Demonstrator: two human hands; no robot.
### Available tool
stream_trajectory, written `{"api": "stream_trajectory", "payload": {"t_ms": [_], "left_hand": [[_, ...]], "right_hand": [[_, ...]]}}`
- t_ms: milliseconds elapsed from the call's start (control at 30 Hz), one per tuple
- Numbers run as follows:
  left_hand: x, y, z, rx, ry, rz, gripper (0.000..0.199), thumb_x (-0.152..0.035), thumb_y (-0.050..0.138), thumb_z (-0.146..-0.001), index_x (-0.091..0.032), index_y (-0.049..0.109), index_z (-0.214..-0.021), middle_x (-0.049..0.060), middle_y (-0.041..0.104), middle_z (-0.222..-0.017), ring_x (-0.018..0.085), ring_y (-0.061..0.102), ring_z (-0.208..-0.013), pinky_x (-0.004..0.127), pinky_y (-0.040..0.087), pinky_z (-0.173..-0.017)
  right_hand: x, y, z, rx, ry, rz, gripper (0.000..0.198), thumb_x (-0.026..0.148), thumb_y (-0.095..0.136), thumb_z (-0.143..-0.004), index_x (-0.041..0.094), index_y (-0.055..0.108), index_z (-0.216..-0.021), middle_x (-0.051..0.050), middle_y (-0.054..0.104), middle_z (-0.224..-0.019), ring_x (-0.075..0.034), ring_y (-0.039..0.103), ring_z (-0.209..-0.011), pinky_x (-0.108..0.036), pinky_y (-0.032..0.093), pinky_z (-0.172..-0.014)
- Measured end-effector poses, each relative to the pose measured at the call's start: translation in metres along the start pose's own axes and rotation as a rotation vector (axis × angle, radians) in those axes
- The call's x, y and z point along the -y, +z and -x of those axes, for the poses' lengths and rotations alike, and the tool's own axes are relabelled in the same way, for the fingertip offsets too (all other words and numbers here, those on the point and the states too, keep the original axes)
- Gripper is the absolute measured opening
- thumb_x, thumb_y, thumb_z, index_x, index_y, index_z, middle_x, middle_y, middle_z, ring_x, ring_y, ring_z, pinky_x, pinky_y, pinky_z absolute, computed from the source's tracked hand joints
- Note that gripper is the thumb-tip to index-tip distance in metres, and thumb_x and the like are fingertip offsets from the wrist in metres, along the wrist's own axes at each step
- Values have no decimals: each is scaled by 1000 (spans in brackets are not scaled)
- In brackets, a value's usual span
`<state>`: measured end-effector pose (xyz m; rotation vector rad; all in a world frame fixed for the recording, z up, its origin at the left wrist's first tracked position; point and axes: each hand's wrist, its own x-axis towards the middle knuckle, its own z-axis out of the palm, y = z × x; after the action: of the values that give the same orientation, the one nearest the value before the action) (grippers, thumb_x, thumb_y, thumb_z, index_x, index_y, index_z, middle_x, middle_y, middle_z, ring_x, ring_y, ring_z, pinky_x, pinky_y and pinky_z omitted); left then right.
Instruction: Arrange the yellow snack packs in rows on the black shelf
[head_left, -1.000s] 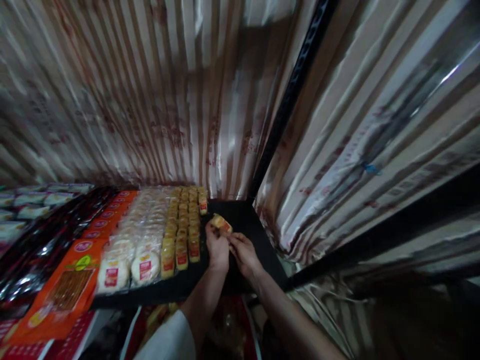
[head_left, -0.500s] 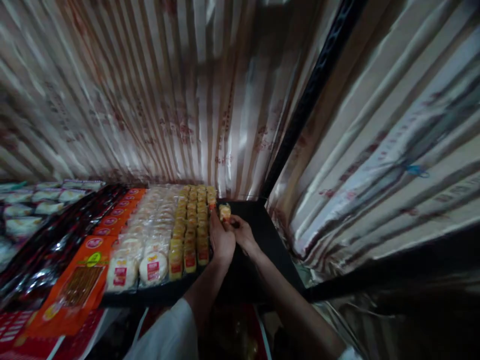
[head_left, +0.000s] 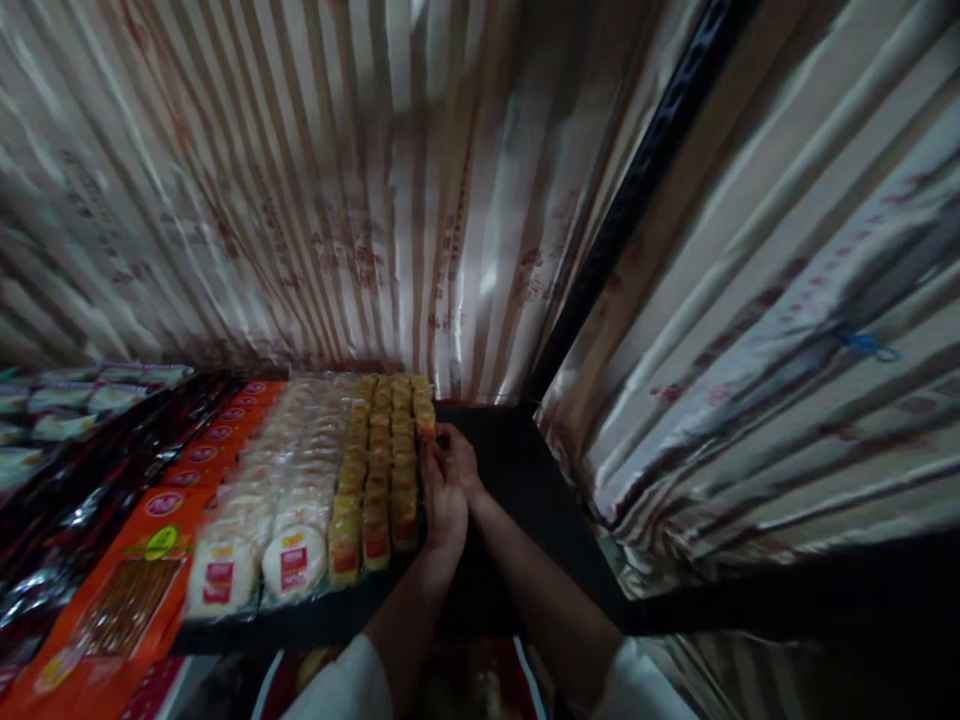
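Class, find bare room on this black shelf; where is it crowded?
Bare: the black shelf right of the right hand, bordered by the post and striped sheeting; a smaller patch between the forearms.
Crowded: left of the left hand, with yellow packs, round white packs and orange packets.

- Pale grey-white cloth left sleeve (head_left: 341, 685), plain, wider than the arm it covers, ending partway along it
- Pale grey-white cloth right sleeve (head_left: 646, 690), similarly plain
- Bare left forearm (head_left: 405, 620) and bare right forearm (head_left: 540, 580), each tapering toward the wrist
- Left grip (head_left: 445, 508) and right grip (head_left: 460, 462): bare hands, finger details blurred
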<state>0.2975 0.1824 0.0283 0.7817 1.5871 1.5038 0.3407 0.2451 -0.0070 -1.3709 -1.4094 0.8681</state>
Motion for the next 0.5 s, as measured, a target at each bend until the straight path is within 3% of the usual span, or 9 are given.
{"api": "stream_trajectory", "payload": {"t_ms": [133,300,500], "left_hand": [[6,3,-2,22,8,9,46,-18,55,-77,-21,54,-123,10,50,-139,24,35,-137,42,24,-115],[8,6,-2,35,11,34,41,-19,46,-84,-16,53,-124,11,44,-145,21,34,-138,39,18,-117],[17,9,-11,58,-27,73,38,-15,41,-86,-12,53,-122,15,48,-140,20,39,-135,39,22,-116]], "right_hand": [[-1,2,0,-36,3,-7,22,33,68,-64,26,64,-85,2,67,-80,-16,61,-74,-27,49,-69],[-2,1,0,-122,26,22,30,36,64,-65,23,62,-92,0,65,-87,-17,60,-76,-29,48,-73],[-4,0,1,-35,-30,72,9,27,55,-69,23,58,-75,2,63,-75,-16,58,-71,-27,46,-70]]}}
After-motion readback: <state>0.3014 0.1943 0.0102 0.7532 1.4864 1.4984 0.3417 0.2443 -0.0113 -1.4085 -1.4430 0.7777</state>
